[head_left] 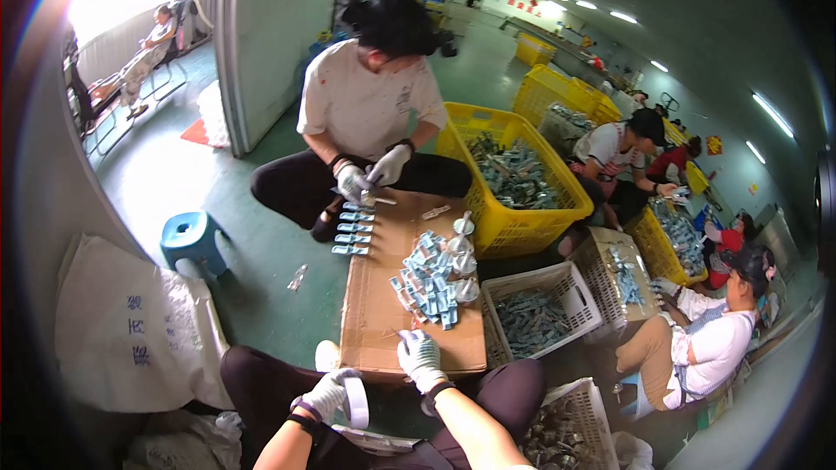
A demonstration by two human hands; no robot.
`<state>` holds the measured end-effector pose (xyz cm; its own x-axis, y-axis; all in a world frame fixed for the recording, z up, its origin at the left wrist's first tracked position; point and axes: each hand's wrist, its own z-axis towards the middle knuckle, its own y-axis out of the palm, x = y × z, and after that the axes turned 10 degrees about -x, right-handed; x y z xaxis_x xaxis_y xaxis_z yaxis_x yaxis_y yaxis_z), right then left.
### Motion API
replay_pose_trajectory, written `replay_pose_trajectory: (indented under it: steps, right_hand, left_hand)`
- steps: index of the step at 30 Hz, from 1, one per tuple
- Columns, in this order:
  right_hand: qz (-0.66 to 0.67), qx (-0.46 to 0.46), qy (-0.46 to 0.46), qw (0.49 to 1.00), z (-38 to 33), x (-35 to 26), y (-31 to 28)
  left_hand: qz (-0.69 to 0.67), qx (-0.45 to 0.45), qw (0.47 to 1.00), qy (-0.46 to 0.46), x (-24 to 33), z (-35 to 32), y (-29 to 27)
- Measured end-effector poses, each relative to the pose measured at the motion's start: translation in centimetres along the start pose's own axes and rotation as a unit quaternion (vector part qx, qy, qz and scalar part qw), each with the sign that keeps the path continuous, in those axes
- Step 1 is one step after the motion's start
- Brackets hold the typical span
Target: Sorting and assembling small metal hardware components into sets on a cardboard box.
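Observation:
My left hand (pixel 327 394), in a pale glove, is closed on a white roll of tape (pixel 356 402) below the near edge of a cardboard box (pixel 370 313). My right hand (pixel 421 359), also gloved, rests at the box's near edge with its fingers stretched toward the pile. Just beyond it lies a heap of light-blue clip-like pieces (pixel 428 283). Clear round parts (pixel 461 257) sit at the heap's right side. Several blue pieces (pixel 353 229) stand in a row along the box's left edge, in front of a co-worker's gloved hands (pixel 374 172).
A yellow crate (pixel 514 231) full of blue pieces and a white crate (pixel 570 318) stand right of the box. A crate of metal parts (pixel 596 400) is by my right knee. To the left are a blue stool (pixel 187 244) and a white sack (pixel 131 322). Other people sit at right.

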<state>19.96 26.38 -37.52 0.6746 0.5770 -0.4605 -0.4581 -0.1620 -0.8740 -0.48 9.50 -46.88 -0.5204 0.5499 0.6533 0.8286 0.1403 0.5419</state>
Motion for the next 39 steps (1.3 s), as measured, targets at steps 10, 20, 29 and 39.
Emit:
replay_pose_trajectory:
  steps: [10,20,29,39]
  right_hand:
    - [-0.006,0.025,0.016,1.000,-0.3,0.9,0.3]
    - [-0.001,0.012,0.019,1.000,0.0,0.4,0.6]
    - [0.001,0.013,0.019,1.000,-0.1,0.3,0.7]
    - [0.001,0.031,0.013,0.999,-0.1,0.6,0.5]
  left_hand:
    - [0.159,-0.018,0.986,0.054,1.5,-0.6,1.8]
    - [0.117,-0.010,0.992,0.038,1.8,-1.3,1.7]
    - [0.101,0.005,0.995,0.021,2.5,-2.0,2.4]
    - [0.084,-0.003,0.996,0.026,2.4,-1.8,2.5]
